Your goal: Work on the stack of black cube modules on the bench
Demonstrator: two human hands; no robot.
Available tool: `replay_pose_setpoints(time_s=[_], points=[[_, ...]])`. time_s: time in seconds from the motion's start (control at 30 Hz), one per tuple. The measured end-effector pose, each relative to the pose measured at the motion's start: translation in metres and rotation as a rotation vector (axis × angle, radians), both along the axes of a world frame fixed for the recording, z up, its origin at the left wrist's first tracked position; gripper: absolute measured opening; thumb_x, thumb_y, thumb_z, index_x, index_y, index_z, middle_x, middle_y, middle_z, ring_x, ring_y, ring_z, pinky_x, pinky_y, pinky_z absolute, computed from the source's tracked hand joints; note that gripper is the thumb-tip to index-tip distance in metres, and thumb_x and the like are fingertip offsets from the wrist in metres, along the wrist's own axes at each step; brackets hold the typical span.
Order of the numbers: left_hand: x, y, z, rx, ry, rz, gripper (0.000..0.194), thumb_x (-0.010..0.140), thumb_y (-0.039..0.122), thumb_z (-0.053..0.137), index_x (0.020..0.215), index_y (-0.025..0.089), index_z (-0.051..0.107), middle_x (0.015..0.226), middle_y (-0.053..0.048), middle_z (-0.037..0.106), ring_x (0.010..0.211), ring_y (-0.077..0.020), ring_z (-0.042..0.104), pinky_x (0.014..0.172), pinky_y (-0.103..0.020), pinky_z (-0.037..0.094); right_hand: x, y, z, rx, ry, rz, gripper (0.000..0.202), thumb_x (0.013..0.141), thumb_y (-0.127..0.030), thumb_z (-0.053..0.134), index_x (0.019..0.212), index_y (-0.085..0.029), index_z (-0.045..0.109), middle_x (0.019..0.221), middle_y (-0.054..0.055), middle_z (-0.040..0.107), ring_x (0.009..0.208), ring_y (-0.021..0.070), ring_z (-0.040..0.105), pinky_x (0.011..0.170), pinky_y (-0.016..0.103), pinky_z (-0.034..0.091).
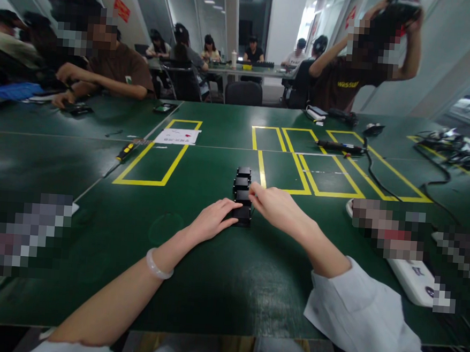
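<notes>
Several small black blocks (242, 183) stand in a row on the green table, running away from me. My left hand (216, 217) touches the left side of the nearest blocks, its thumb and fingers apart around that edge. On the right side, my right hand (271, 202) is closed in a pinch against the second and third blocks from the front. Whatever lies between its fingertips is too small to make out.
Yellow tape outlines (262, 167) mark the green table (211, 292). A white sheet (177, 136) and a yellow-black screwdriver (126, 151) lie left. A black tool (339, 147) with a cord and a white device (413, 279) lie right. People sit beyond, one with raised arms.
</notes>
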State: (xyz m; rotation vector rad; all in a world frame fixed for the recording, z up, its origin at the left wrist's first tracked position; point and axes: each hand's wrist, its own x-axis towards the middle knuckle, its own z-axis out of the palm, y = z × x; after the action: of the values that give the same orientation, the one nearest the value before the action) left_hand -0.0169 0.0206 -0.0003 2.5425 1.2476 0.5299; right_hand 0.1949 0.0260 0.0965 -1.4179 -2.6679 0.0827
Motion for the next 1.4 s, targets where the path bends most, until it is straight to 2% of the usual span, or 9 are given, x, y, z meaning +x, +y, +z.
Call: replay_pose_setpoints(time_s=[0.17,0.33,0.57,0.73,0.97,1.13,1.4], points=[[-0.0001,-0.0006,0.0005,0.002,-0.001,0.001,0.037,0.094,0.038,0.045,0.128,0.025,0.045,0.116,-0.007,0.053,0.105,-0.0226,0.054,0.090,-0.038,0.047,-0.0005,-0.0015,0.0009,-0.007,0.016,0.009,0.021,0.097,-0.028,0.029,0.107,-0.020,0.046,0.082,0.004,0.067,0.068,0.0163,0.060,0.054,0.026,0.024],[0.0002,0.0000,-0.0020,0.011,-0.015,-0.001,0.036,0.094,0.038,0.045,0.128,0.025,0.046,0.115,-0.007,0.053,0.105,-0.0221,0.054,0.091,-0.038,0.046,-0.0018,-0.0003,-0.0019,0.019,-0.014,-0.013,0.025,0.097,-0.035,0.029,0.104,-0.020,0.048,0.082,0.005,0.068,0.067,0.0166,0.060,0.053,0.026,0.023],[-0.0017,0.0003,-0.0047,0.018,-0.009,0.000,0.037,0.094,0.037,0.046,0.129,0.025,0.045,0.116,-0.007,0.053,0.105,-0.0219,0.054,0.092,-0.037,0.046,-0.0017,-0.0037,-0.0009,0.019,0.018,0.019,0.021,0.097,-0.029,0.030,0.105,-0.020,0.047,0.081,0.004,0.067,0.067,0.0151,0.060,0.054,0.025,0.023],[-0.0014,-0.0006,-0.0045,0.026,-0.013,0.006,0.037,0.094,0.038,0.046,0.128,0.025,0.046,0.116,-0.007,0.053,0.106,-0.0219,0.054,0.092,-0.038,0.046,-0.0025,-0.0024,-0.0028,0.018,-0.004,-0.011,0.025,0.097,-0.035,0.031,0.103,-0.020,0.049,0.081,0.005,0.067,0.067,0.0153,0.059,0.053,0.025,0.022],[-0.0012,-0.0009,-0.0054,0.027,-0.017,0.005,0.037,0.094,0.038,0.045,0.128,0.025,0.046,0.117,-0.007,0.053,0.107,-0.0223,0.054,0.093,-0.038,0.045,-0.0018,-0.0045,-0.0013,0.012,0.013,0.018,0.023,0.096,-0.029,0.029,0.105,-0.019,0.048,0.081,0.005,0.066,0.065,0.0137,0.057,0.055,0.025,0.023],[-0.0012,-0.0009,-0.0069,0.036,-0.008,0.011,0.036,0.094,0.037,0.046,0.128,0.024,0.046,0.117,-0.007,0.053,0.106,-0.0223,0.054,0.093,-0.038,0.045,-0.0021,-0.0052,-0.0020,0.016,-0.014,-0.007,0.028,0.097,-0.036,0.029,0.101,-0.020,0.051,0.080,0.005,0.067,0.065,0.0150,0.057,0.053,0.025,0.021],[-0.0018,-0.0016,-0.0074,0.033,0.000,0.015,0.037,0.093,0.037,0.047,0.128,0.024,0.045,0.119,-0.007,0.052,0.107,-0.0225,0.053,0.093,-0.038,0.045,-0.0025,-0.0062,-0.0040,0.029,0.032,0.028,0.021,0.095,-0.028,0.030,0.106,-0.020,0.047,0.080,0.004,0.066,0.065,0.0145,0.057,0.055,0.025,0.024]])
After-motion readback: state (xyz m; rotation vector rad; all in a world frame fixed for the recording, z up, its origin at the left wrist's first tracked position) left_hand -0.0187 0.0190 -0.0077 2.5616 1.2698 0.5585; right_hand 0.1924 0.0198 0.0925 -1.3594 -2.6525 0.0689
